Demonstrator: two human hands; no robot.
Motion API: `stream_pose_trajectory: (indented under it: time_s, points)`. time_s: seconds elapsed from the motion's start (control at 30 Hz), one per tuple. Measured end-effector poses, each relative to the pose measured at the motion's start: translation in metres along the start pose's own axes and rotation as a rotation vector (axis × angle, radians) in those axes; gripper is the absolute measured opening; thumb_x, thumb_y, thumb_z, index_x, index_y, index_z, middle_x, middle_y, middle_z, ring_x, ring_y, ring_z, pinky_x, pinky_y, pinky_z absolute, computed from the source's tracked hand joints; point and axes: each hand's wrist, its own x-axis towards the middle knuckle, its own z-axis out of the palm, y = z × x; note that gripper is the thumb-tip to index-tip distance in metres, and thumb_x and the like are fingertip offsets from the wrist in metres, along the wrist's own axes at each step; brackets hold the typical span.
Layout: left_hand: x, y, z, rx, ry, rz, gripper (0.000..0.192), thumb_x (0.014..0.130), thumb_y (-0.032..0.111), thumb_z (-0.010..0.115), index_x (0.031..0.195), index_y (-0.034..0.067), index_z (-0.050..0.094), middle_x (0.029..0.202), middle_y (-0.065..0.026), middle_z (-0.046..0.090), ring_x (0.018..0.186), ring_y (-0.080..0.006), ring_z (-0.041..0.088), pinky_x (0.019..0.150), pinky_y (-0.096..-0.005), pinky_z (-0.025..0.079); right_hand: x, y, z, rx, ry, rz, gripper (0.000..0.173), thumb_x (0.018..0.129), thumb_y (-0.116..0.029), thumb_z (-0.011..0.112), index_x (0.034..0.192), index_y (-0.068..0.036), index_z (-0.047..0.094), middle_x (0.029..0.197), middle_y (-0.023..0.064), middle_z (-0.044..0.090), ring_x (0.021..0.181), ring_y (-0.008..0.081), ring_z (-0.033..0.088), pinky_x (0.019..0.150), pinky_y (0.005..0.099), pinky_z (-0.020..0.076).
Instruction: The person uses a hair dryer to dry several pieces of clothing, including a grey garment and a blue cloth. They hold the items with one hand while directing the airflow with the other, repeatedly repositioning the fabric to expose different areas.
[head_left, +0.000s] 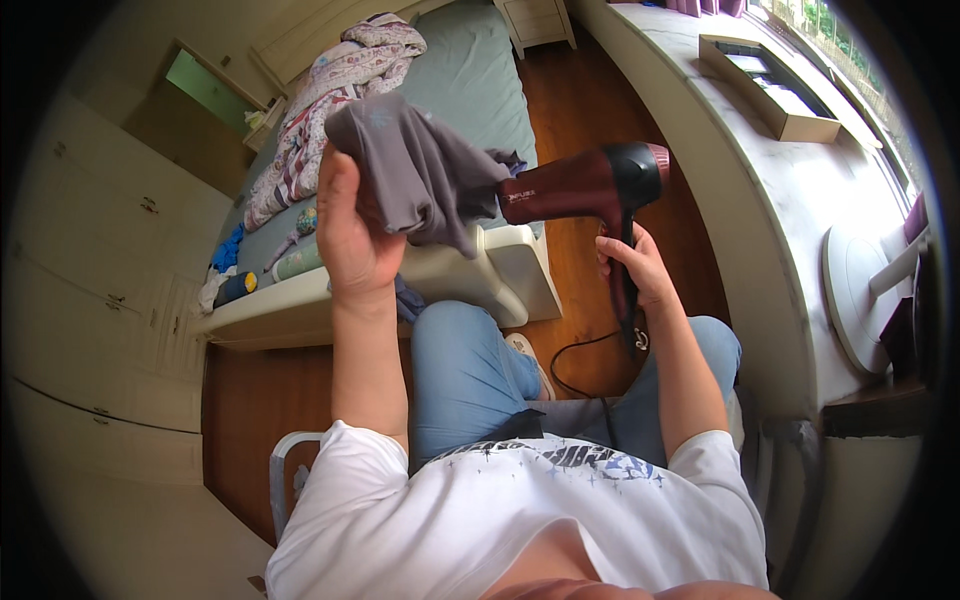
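My left hand (356, 225) is raised at the left centre with a gray cloth garment (420, 165) draped over it; the cloth hides most of the fingers, and the thumb shows at its side. My right hand (637, 262) grips the black handle of a dark red hair dryer (570, 184). The dryer lies level, its nozzle end facing left, at the right edge of the cloth. Whether nozzle and cloth touch is unclear. A black cord (574, 360) curves down below the handle between my knees.
Ahead stands a bed (472, 82) with a patterned quilt (300, 142) and a cream footboard (442, 277). A marble sill (750, 165) at right holds an open cardboard box (810, 127) and a white round base (855, 300). White cabinets (97, 262) line the left.
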Motion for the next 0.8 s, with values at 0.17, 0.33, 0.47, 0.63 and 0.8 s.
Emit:
stream_pose_trajectory:
  time_s: [0.17,0.33,0.47,0.63,0.8]
  points:
    - [-0.027,0.022,0.023,-0.22,-0.06,-0.027,0.051,0.097,0.032,0.051,0.14,0.007,0.039,0.136,-0.0106,0.049,0.125,-0.0244,0.047,0.108,-0.0417,0.035,-0.023,0.014,0.012,-0.02,0.031,0.013,0.017,0.082,-0.009,0.067,0.088,-0.007,0.052,0.069,0.0033,0.057,0.057,0.0124,0.056,0.051,0.0264,0.0468]
    - [-0.033,-0.006,0.023,-0.111,-0.092,-0.196,0.07,0.091,0.022,0.061,0.149,0.013,0.024,0.133,-0.0069,0.048,0.118,-0.0175,0.05,0.103,-0.0331,0.039,-0.054,0.024,0.025,0.107,-0.004,0.106,0.015,0.083,-0.01,0.065,0.088,-0.007,0.051,0.069,0.0039,0.056,0.057,0.0127,0.055,0.05,0.0268,0.0463]
    - [-0.049,-0.029,0.016,0.005,-0.175,-0.316,0.072,0.091,0.009,0.054,0.151,0.017,0.015,0.14,-0.018,0.043,0.124,-0.0291,0.048,0.103,-0.0407,0.042,-0.075,0.034,0.026,0.354,0.016,0.213,0.014,0.084,-0.014,0.064,0.086,-0.009,0.05,0.068,0.0017,0.053,0.056,0.0115,0.052,0.049,0.0256,0.045]
    - [-0.075,-0.044,0.038,-0.029,-0.198,-0.358,0.069,0.086,-0.006,0.054,0.148,0.011,0.027,0.131,-0.0054,0.049,0.117,-0.0129,0.048,0.102,-0.0271,0.036,-0.087,0.054,0.019,0.667,0.081,0.383,0.011,0.085,-0.012,0.062,0.086,-0.008,0.052,0.069,0.0023,0.054,0.056,0.0103,0.051,0.049,0.0249,0.0457]
    - [-0.069,-0.038,0.041,-0.06,-0.249,-0.264,0.065,0.087,-0.008,0.053,0.146,0.008,0.03,0.141,-0.0054,0.04,0.128,-0.0142,0.04,0.108,-0.0287,0.029,-0.105,0.065,0.016,0.088,0.271,0.454,0.009,0.083,-0.009,0.058,0.087,-0.001,0.055,0.071,0.006,0.059,0.056,0.0143,0.057,0.053,0.028,0.0517]
